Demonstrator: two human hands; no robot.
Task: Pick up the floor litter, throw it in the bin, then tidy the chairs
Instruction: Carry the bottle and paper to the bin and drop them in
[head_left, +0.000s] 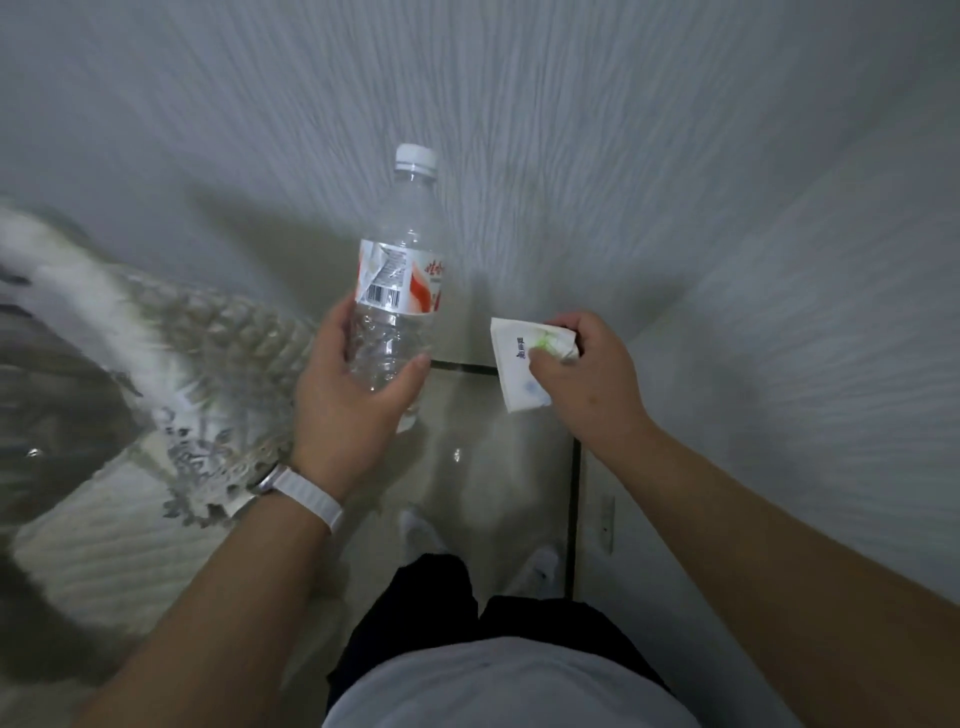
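Observation:
My left hand (345, 400) grips the lower body of a clear plastic bottle (400, 270) with a white cap and a red-and-white label, held upright in front of me. To its right, my right hand (587, 379) pinches a white paper packet (522, 364) with green and dark print, crumpled at the top. Both hands are at waist height above the glossy tiled floor (498, 467). No bin or chair shows in this blurred view.
A pale textured wall (519, 104) fills the top and right of the view. A patterned rug or mat (197, 364) lies on the floor at the left, smeared by motion. My white shoes (423, 530) stand on the tiles beside a dark grout line.

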